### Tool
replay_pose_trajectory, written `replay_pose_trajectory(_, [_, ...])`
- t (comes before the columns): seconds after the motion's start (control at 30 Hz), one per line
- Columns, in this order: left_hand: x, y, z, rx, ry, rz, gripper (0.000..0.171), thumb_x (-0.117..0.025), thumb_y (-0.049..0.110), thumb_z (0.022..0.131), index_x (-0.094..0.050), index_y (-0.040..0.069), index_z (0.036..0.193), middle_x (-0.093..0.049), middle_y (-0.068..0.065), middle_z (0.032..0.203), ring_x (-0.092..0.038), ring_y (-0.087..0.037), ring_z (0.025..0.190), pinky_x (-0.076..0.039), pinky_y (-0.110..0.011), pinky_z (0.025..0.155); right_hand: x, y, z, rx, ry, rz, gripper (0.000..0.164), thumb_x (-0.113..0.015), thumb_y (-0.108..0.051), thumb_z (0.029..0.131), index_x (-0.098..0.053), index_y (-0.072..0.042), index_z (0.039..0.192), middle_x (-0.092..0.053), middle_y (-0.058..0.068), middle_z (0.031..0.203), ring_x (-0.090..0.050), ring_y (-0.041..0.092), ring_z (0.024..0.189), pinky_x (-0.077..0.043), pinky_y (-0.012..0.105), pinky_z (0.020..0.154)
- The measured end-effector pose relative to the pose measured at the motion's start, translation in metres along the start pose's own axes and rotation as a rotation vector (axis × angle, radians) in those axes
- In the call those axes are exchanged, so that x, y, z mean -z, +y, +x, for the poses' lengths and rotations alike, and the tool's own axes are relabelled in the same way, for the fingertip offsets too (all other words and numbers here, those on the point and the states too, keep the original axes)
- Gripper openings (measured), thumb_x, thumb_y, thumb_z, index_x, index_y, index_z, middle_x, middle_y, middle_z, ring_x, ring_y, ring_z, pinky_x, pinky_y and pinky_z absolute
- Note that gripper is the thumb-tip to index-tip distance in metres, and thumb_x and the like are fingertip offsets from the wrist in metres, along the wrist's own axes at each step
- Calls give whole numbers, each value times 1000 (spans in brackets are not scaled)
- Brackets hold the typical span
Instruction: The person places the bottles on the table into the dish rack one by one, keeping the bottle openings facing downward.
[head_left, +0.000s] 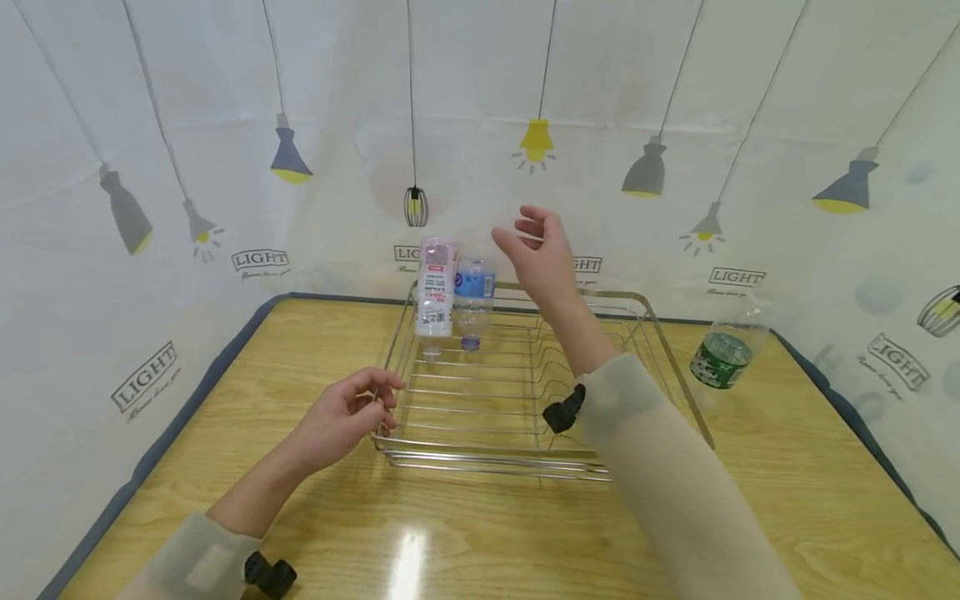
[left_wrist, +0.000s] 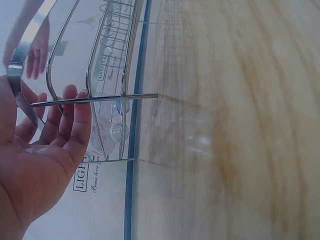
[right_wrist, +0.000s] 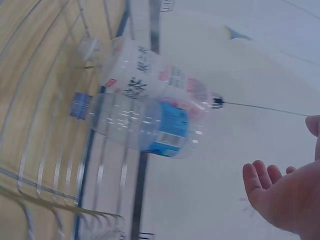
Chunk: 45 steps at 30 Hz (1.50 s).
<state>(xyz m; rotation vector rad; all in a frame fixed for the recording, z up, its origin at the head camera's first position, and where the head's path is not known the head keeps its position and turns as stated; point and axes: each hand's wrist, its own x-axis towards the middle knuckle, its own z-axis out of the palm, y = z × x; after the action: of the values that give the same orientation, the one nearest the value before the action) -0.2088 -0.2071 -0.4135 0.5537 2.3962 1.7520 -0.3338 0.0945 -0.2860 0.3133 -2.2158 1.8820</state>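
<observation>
My left hand (head_left: 348, 421) is at the front left corner of a wire dish rack (head_left: 480, 451), and its curled fingers hold the rim in the left wrist view. My right hand (head_left: 543, 258) is raised above the rack's back edge, fingers loosely bent, with nothing in it. Two clear plastic bottles are upside down at the back left of the rack, side by side. One has a white and pink label (head_left: 435, 287); the other bottle (right_wrist: 145, 122) has a blue label and a blue cap pointing down. Both bottles are apart from the right hand.
A clear plastic bottle with a green label (head_left: 722, 360) is to the right of the rack. The rack is on a wooden table (head_left: 337, 525). Behind and around the table hangs a white curtain (head_left: 465, 75) printed with lamps.
</observation>
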Motion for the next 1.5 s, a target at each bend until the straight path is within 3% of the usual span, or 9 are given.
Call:
replay_pose_trajectory(0.23, [0, -1, -2, 6, 6, -4, 35, -51, 0, 104, -62, 3, 137, -58, -22, 114, -73, -34, 98, -66, -33, 82, 35, -32, -23, 80, -40, -29, 63, -74, -37, 105, -47, -20, 160, -54, 6, 158, -56, 22, 142, -51, 45, 117])
replay_pose_trajectory(0.47, [1, -4, -3, -1, 11, -3, 35, -51, 0, 104, -62, 2, 137, -58, -22, 114, -73, -25, 95, -66, -32, 82, 83, -40, -56, 103, -54, -175, 65, -72, -41, 106, -45, -22, 162, -54, 3, 160, -56, 20, 144, -51, 43, 119])
replay_pose_trajectory(0.7, [2, -6, -2, -1, 19, -6, 36, -51, 0, 103, -63, 2, 137, -59, -23, 114, -73, -26, 95, -66, -32, 82, 134, -39, -83, 123, -6, -308, 63, -71, -35, 108, -45, -19, 163, -55, 3, 158, -57, 14, 141, -50, 16, 110])
replay_pose_trajectory(0.9, [2, -5, -2, 1, 16, -1, 35, -51, 0, 103, -62, 2, 137, -58, -21, 114, -73, -29, 95, -66, -33, 82, 190, -37, -98, 168, 59, -315, 56, -69, -21, 109, -47, -21, 160, -58, -14, 144, -59, 1, 129, -51, 6, 98])
replay_pose_trajectory(1.07, [1, -3, -1, 6, 13, 0, 35, -51, 1, 104, -62, 2, 137, -58, -22, 115, -73, -26, 95, -66, -33, 83, 236, -32, -111, 132, 173, -363, 56, -67, -20, 110, -46, -26, 162, -56, -25, 140, -56, -6, 125, -48, 2, 94])
replay_pose_trajectory(1.3, [-1, 0, -1, -6, 11, -2, 36, -51, 0, 104, -62, 2, 137, -58, -23, 115, -73, -21, 94, -66, -33, 82, 284, -6, -124, 48, 308, -471, 60, -63, -28, 111, -41, -27, 167, -49, -33, 132, -48, -12, 118, -43, 0, 87])
replay_pose_trajectory(1.4, [-2, 0, -1, -6, 16, -1, 36, -50, 0, 103, -62, 2, 137, -58, -23, 115, -73, -22, 95, -66, -32, 82, 299, 12, -126, -4, 325, -497, 62, -63, -32, 111, -39, -26, 168, -48, -36, 128, -47, -14, 114, -42, -1, 83])
replay_pose_trajectory(1.5, [-2, 0, -1, -6, 23, -7, 36, -50, 0, 103, -62, 2, 137, -59, -23, 115, -73, -22, 94, -66, -32, 82, 311, 31, -125, -39, 284, -507, 67, -63, -35, 112, -33, -24, 171, -45, -36, 128, -45, -14, 114, -41, -1, 84])
